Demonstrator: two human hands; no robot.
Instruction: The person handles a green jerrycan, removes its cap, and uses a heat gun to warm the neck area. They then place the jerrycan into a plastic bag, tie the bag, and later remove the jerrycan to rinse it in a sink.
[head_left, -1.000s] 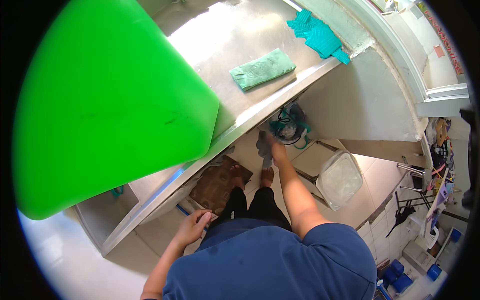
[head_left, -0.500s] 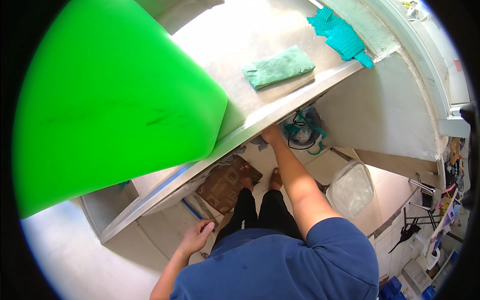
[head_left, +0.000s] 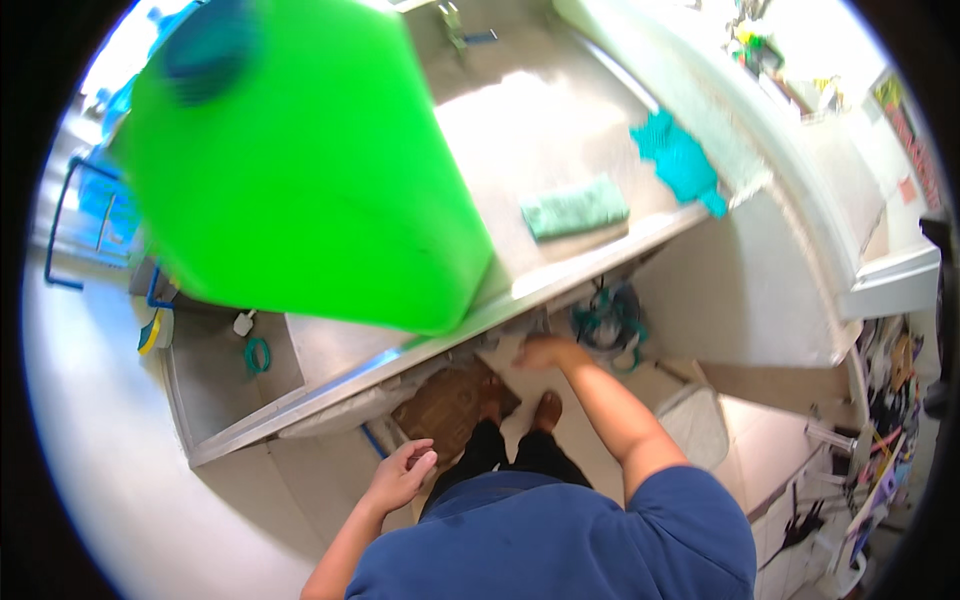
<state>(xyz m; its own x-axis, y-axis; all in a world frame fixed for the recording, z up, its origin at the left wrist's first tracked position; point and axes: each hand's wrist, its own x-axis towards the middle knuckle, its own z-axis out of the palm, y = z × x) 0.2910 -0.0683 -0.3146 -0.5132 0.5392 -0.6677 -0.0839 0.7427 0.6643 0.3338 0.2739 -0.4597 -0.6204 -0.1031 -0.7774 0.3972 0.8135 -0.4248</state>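
A large bright green jerrycan (head_left: 320,190) with a dark blue cap (head_left: 208,50) stands on the metal counter (head_left: 505,110). My left hand (head_left: 400,476) is in front of my body, below the counter's edge, its fingers loosely bent and apart with nothing in them. Just below the counter's front edge is my right hand (head_left: 545,353), smeared by motion, so its fingers do not show clearly. Nearest to it is a bin or basin (head_left: 608,322) holding dark and teal items. A folded pale green cloth (head_left: 576,208) lies on the counter, and a teal cloth (head_left: 680,160) beyond it.
A sink basin (head_left: 225,360) with a teal ring (head_left: 257,354) sits at the left end. Under the counter, a brown mat (head_left: 450,410) lies by my feet. A clear plastic container (head_left: 695,428) stands to the right, near a low wall (head_left: 750,270). A tap (head_left: 453,25) is at the back.
The view has shifted, showing more of the jerrycan's top and the sink. My right hand has come out from under the counter's edge, toward me. My left hand stays near the same place.
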